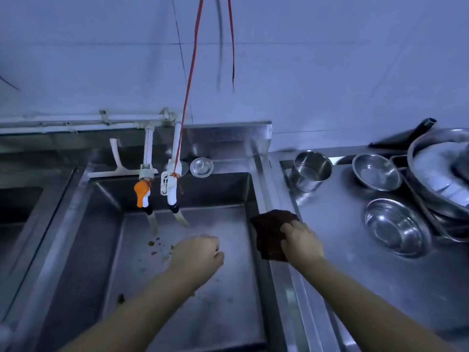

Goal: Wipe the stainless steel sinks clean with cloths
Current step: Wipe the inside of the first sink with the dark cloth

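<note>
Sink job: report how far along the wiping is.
Done: nothing I can confirm; the steel shows no clear wiped patch. In hand: the right hand holds a dark cloth on the right rim of the middle sink. The left hand hovers over the basin, fingers curled, holding nothing. Left: brown food scraps on the basin floor, and the left sink.

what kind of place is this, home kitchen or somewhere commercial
Probably a commercial or canteen kitchen's wash-up area: a deep stainless steel sink set in an all-steel counter, exposed wall pipes feeding two taps, and stacked metal bowls beside it.
</note>
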The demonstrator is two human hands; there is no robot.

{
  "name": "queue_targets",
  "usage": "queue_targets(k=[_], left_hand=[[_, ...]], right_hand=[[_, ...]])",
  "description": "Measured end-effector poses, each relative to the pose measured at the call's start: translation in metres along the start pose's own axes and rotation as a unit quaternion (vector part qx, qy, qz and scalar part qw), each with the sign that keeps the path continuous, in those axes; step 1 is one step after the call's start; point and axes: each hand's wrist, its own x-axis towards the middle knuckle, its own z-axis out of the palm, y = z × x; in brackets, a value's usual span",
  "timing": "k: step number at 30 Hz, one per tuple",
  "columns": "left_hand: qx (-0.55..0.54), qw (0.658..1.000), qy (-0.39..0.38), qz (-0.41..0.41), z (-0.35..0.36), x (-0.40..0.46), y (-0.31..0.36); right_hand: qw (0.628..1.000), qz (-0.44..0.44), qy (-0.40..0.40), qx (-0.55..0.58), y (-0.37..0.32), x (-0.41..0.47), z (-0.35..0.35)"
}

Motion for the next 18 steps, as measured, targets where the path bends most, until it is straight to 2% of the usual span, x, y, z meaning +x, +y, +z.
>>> queue_targets(k=[5, 10, 14, 16, 18], left_hand=[[0.015, 0.999, 0.004, -0.028, 0.021, 0.008, -0.001], [0.029, 0.998, -0.026, -0.054, 0.044, 0.011, -0.002], [-0.007, 0.999, -0.023, -0.044, 0.053, 0.026, 0.012], [-0.034, 0.999, -0.011, -0.034, 0.055, 0.039, 0.024], [-0.061, 0.998, 0.001, -0.011, 0.06, 0.051, 0.036]], right_hand=[[0.998, -0.029, 0.026, 0.039, 0.008, 0.038, 0.013], [0.997, -0.05, -0.043, 0.028, 0.02, 0.064, 0.026], [0.999, -0.031, -0.04, -0.009, 0.024, 0.066, 0.032], [0.997, -0.055, -0.048, -0.025, 0.021, 0.059, 0.032], [0.992, -0.113, -0.044, -0.04, 0.016, 0.05, 0.032]])
